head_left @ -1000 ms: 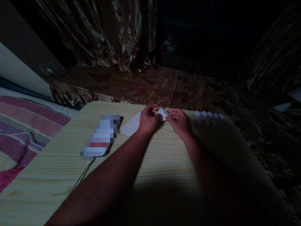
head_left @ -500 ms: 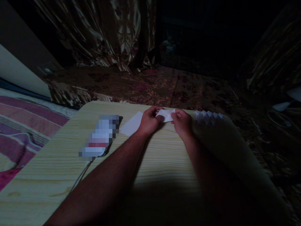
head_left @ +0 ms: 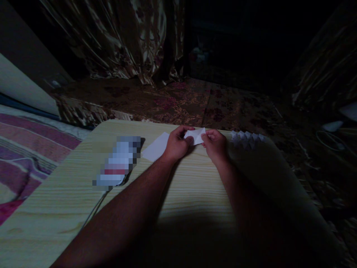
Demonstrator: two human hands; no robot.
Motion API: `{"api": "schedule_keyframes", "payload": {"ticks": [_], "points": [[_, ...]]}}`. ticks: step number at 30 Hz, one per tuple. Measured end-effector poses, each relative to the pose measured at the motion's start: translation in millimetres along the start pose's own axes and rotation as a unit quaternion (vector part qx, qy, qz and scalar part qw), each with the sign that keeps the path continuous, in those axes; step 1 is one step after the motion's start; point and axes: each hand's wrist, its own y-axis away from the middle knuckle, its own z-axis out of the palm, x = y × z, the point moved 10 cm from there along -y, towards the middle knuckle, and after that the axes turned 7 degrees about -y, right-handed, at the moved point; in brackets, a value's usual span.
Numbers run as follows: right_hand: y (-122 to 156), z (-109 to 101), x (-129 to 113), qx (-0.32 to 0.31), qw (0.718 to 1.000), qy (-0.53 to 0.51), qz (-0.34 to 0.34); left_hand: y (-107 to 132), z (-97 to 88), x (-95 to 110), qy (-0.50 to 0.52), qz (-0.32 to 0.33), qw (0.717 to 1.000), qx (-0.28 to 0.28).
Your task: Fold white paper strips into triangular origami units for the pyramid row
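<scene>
A small folded piece of white paper [head_left: 196, 135] is stretched between my two hands near the table's far edge, with creases across its face. My left hand [head_left: 179, 143] pinches its left end, thumb on the near side. On the other end, the thumb and fingers of my right hand [head_left: 214, 144] close on the right edge. Flat white paper [head_left: 156, 146] lies on the table just left of my left hand. To the right of my right hand stand several small folded white paper pieces [head_left: 247, 138], set close together in rows and dimly lit.
The pale wooden table [head_left: 195, 186] has rounded corners. On its left lies a blurred-out phone-like device [head_left: 119, 160] with a white cable [head_left: 95, 210]. A striped bedspread [head_left: 33, 137] is at the left; patterned curtains [head_left: 150, 37] hang behind. The right side is dark.
My right hand has shifted slightly left, and the folded paper's right edge is tilted a little differently. My left hand keeps its pinch in nearly the same place.
</scene>
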Motion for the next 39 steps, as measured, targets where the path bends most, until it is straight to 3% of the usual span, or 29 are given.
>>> {"api": "schedule_keyframes", "payload": {"ticks": [16, 22, 31, 39], "points": [[0, -3, -2, 0.01, 1.0, -0.008, -0.009, 0, 2.1, -7, -0.015, -0.012, 1.0, -0.006], [-2, -3, -4, -0.003, 0.998, -0.047, -0.043, 1, -1.5, -7, -0.013, -0.036, 0.999, 0.008], [-3, -5, -4, 0.005, 0.997, -0.049, -0.056, 1, -8.4, 4, -0.048, -0.027, 0.998, 0.033], [-1, -4, -11, 0.002, 0.995, -0.068, -0.072, 1, -6.8, -8, -0.03, -0.049, 0.998, 0.025]]}}
